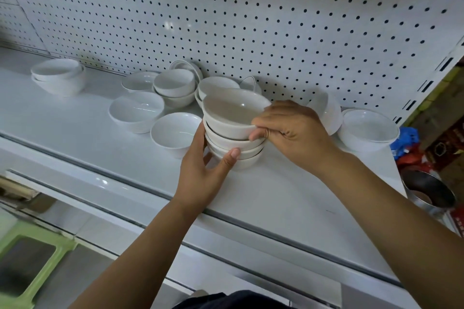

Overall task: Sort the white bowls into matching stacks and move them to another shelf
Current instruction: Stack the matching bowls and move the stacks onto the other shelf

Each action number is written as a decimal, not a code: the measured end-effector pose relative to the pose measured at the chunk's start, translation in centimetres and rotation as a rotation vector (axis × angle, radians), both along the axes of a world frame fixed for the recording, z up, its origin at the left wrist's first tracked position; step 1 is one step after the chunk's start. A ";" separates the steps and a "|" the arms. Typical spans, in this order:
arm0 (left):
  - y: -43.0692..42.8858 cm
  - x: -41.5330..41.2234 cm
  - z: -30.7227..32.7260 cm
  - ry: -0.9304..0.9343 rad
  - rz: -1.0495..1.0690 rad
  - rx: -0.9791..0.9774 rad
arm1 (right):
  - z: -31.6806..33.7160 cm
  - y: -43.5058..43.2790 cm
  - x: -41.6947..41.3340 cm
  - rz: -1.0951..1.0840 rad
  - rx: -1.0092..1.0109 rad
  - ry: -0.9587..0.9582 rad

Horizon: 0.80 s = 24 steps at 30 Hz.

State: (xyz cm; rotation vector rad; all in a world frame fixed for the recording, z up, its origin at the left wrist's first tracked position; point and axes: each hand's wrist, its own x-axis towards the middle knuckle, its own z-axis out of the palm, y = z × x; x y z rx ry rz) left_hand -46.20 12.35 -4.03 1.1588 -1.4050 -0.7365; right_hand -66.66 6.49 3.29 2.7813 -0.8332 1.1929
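Now bowl stack (238, 144) is being gripped, left hand (203, 173) round base, right hand (288, 133) pinching top bowl (233, 113); level lift probably needed next.

Plain white bowls (233, 128) between the left hand (206, 173) and right hand (291, 133), on a white shelf (75, 118). Beyond the hands, a white pegboard (251, 20) patterned with black dots. Well below the left hand, a pale green stool (30, 232).
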 end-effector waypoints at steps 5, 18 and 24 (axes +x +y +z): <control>-0.1 0.1 -0.1 -0.005 -0.007 0.025 | -0.4 -0.2 -0.5 0.037 0.083 -0.040; 0.4 1.2 1.6 -0.098 -0.087 0.137 | -3.4 2.7 0.0 -0.255 0.270 -0.358; 0.2 2.8 5.1 -0.027 -0.074 0.272 | -6.0 4.8 1.8 -0.345 0.841 -0.641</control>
